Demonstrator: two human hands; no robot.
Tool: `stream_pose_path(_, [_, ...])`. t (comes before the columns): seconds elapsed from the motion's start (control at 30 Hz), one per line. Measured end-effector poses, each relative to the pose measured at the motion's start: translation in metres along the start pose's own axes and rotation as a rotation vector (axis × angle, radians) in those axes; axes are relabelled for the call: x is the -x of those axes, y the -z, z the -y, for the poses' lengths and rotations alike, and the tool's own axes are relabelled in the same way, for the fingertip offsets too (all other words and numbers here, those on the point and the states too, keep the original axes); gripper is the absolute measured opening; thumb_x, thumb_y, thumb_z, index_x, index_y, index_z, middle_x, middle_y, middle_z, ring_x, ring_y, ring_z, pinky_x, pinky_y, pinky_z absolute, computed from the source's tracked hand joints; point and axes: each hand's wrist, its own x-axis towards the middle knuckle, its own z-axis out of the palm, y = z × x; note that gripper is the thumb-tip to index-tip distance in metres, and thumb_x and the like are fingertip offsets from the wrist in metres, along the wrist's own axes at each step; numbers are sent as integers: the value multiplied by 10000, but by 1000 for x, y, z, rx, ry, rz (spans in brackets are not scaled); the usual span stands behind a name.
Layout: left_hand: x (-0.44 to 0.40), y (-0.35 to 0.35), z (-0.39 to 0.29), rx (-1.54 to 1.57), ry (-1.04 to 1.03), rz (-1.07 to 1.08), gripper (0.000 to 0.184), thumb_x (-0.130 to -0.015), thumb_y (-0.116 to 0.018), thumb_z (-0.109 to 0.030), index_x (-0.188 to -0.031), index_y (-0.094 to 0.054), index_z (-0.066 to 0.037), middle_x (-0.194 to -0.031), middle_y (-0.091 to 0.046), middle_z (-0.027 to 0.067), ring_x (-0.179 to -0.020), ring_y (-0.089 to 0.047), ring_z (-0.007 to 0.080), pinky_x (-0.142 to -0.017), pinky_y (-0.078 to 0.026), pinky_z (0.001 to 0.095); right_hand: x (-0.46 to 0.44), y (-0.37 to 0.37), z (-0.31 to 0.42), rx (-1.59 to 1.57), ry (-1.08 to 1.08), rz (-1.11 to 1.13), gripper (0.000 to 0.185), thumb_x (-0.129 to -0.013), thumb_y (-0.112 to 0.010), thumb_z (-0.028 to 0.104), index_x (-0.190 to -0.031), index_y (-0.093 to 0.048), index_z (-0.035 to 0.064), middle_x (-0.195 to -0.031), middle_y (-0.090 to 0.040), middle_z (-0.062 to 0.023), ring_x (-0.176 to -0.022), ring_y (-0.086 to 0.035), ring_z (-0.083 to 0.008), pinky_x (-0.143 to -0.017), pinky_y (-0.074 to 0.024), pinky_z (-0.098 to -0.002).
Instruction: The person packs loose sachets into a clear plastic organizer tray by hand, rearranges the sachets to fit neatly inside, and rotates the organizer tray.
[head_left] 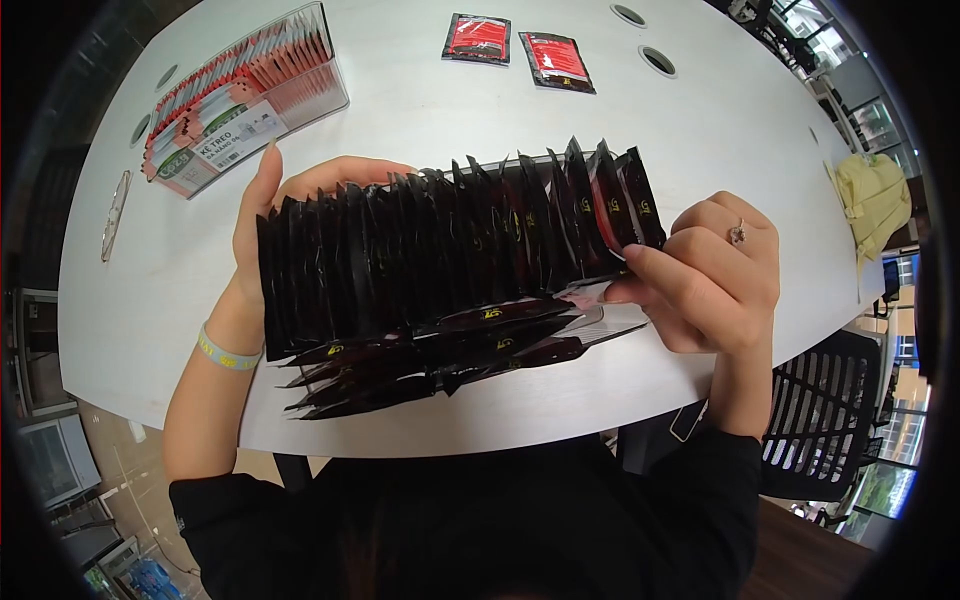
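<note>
A clear container (590, 326) packed with a long row of upright black sachets (430, 250) is in front of me, tilted, its left end nearer. Several more black sachets (450, 370) lie stacked flat along its near side. My left hand (250, 240) is closed around the left end and back of the container, thumb raised and some fingers hidden behind the row. At the right end, my right hand (715, 270) is closed, thumb and forefinger pinching the lower edge of a black sachet; the exact contact is partly hidden.
At the back left of the white table (400, 120) stands a clear box (320, 95) filled with red-and-white packets. Two black-and-red sachets (478, 38) lie at the back. A thin clear object (116, 215) rests at left. A black chair (820, 415) stands at right, near yellow cloth (870, 200).
</note>
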Motion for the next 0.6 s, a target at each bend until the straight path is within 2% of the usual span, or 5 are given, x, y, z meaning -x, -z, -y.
stream_pose_path(0.13, [0, 0, 0, 29, 2, -2, 897, -938, -113, -637, -1227, -489, 125, -1213, -573, 229, -1124, -588, 257, -988, -475, 382, 2, 0, -1, 28, -16, -2, 352, -633, -799, 281, -828, -604, 62, -559, -430, 13, -475, -432, -149, -444, -307, -268])
stream_pose_path(0.43, [1, -2, -2, -72, 20, -45, 854, -950, -121, -596, -1234, -491, 119, -1185, -595, 206, -1096, -599, 225, -967, -480, 353, 5, -13, -12, 95, 171, -206, 469, -665, -781, 416, -849, -540, 59, -642, -484, -13, -540, -492, -187, -461, -375, -269])
stream_pose_path(0.5, [1, -1, -2, -55, 15, -35, 849, -951, -123, -593, -1236, -491, 118, -1186, -594, 208, -1097, -598, 227, -973, -475, 353, 2, -8, -13, -86, 39, -239, 485, -626, -800, 444, -774, -539, 62, -600, -485, -22, -490, -478, -181, -430, -370, -255])
stream_pose_path(0.53, [0, -1, -3, -57, 14, -31, 848, -951, -127, -593, -1236, -489, 119, -1194, -590, 207, -1104, -594, 231, -979, -469, 355, 11, -9, -25, -225, -6, -271, 484, -706, -781, 441, -813, -549, 31, -648, -518, -69, -561, -518, -206, -493, -419, -289])
stream_pose_path(0.6, [1, -1, -2, -55, 13, -26, 847, -952, -131, -593, -1237, -488, 120, -1203, -587, 207, -1110, -590, 235, -986, -463, 358, 24, -16, -56, -330, -226, -331, 331, -831, -697, 305, -877, -578, -1, -760, -577, -108, -647, -545, -201, -596, -456, -301])
